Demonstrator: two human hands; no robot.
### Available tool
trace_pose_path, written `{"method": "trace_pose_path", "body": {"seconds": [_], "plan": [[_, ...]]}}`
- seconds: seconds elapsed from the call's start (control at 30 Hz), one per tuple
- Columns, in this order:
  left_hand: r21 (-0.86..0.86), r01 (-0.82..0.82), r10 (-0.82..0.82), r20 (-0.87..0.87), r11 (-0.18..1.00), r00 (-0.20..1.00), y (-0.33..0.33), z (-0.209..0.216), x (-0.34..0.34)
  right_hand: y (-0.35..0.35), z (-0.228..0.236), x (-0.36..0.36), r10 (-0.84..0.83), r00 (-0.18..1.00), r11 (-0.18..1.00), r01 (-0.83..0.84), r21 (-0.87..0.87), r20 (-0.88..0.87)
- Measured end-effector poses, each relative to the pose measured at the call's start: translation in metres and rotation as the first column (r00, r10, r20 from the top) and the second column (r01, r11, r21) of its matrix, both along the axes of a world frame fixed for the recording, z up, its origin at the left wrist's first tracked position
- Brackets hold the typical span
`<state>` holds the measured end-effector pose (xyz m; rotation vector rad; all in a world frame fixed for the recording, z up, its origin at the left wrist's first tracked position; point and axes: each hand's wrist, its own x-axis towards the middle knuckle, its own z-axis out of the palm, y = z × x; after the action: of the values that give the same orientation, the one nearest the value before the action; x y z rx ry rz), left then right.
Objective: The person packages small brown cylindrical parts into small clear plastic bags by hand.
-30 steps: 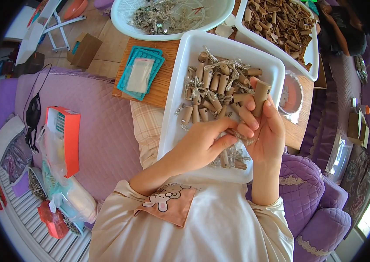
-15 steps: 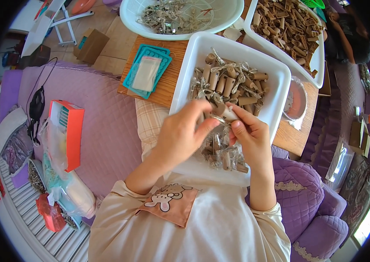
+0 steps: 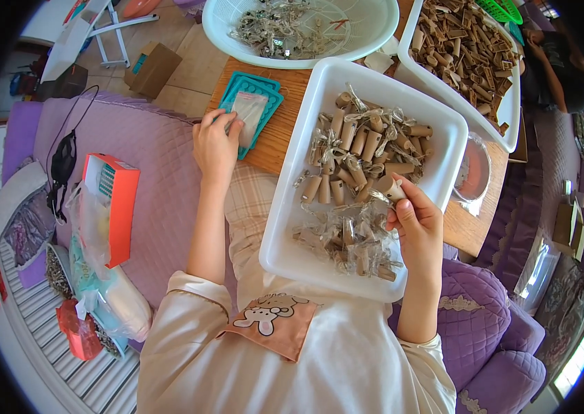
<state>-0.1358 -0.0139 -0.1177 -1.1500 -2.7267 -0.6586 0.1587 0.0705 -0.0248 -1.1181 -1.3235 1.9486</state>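
Between the thumb and fingers of my right hand (image 3: 417, 224), a small brown cylinder (image 3: 390, 188) with a shiny clear cord is held over the right side of a white tub (image 3: 285, 200). My left hand (image 3: 216, 148) reaches out to the left of the tub, its bent fingers and thumb together at the near-left edge of a stack of clear plastic bags (image 3: 249, 114). Those bags lie on teal trays (image 3: 271, 103) at the table's edge. Inside the tub are loose brown cylinders (image 3: 359, 140) with cords, and nearer me several bagged ones (image 3: 347, 238).
Behind the tub stands a pale green basin (image 3: 213, 31) of corded metal parts. A second white bin (image 3: 475, 114) of brown pieces is at the far right, beside a round clear container (image 3: 475, 172) on the wooden table (image 3: 468, 224). An orange-red box (image 3: 123, 214) rests on the purple quilted cover.
My left hand has left the cylinder and moved left and away from me to the plastic bags. The right hand keeps the cylinder, now slightly farther right. The view has shifted a little.
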Motion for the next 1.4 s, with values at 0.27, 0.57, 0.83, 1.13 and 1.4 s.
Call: {"method": "trace_pose_path", "body": {"seconds": [0.27, 0.57, 0.83, 1.13, 1.4], "plan": [[0.072, -0.009, 0.007, 0.034, 0.997, 0.999, 0.003, 0.004, -0.001, 0.002, -0.005, -0.003, -0.004, 1.0, 1.0, 0.003, -0.017, -0.01], [-0.033, -0.087, 0.088, 0.04, 0.996, 0.995, 0.006, 0.02, -0.003, 0.002, -0.006, -0.002, -0.005, 1.0, 1.0, 0.005, -0.007, -0.002], [0.029, -0.068, 0.059, 0.256, 0.997, 0.965, 0.008, 0.013, -0.014, 0.001, -0.01, 0.002, 0.002, 1.0, 1.0, -0.002, -0.008, -0.005], [0.019, -0.066, 0.05, 0.46, 0.998, 0.886, 0.012, 0.016, -0.015, 0.002, -0.012, 0.005, -0.006, 1.0, 0.999, 0.006, -0.034, -0.021], [0.182, -0.076, -0.072, 0.689, 0.98, 0.721, 0.004, 0.021, -0.023, 0.005, -0.009, 0.007, -0.037, 0.998, 0.999, 0.035, -0.038, -0.042]]}}
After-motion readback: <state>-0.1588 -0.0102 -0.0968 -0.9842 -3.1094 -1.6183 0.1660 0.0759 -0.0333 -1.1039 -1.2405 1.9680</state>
